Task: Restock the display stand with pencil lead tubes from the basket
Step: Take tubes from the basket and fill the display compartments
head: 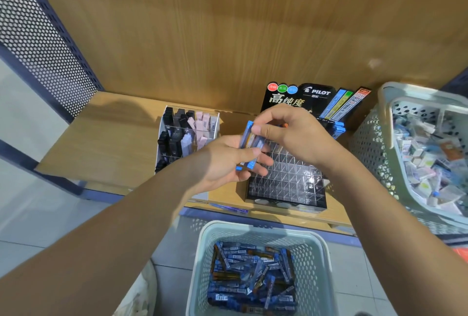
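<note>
A black display stand (286, 184) with clear empty compartments and a Pilot header card sits on the wooden shelf. Several blue tubes stand in its back right corner (338, 129). Just above the stand's left side, my left hand (228, 161) holds a small bunch of blue-capped lead tubes (249, 143). My right hand (286, 133) pinches the top tube of that bunch between thumb and fingers. Below the shelf, a pale green basket (200, 260) holds several blue lead tubes (253, 277).
A clear organiser (187, 135) with black, grey and pink erasers stands left of the stand. A second perforated basket (374, 143) full of mixed small packs sits at the right. A perforated metal panel (43, 44) closes the shelf's left side. One loose tube (230, 208) lies at the shelf edge.
</note>
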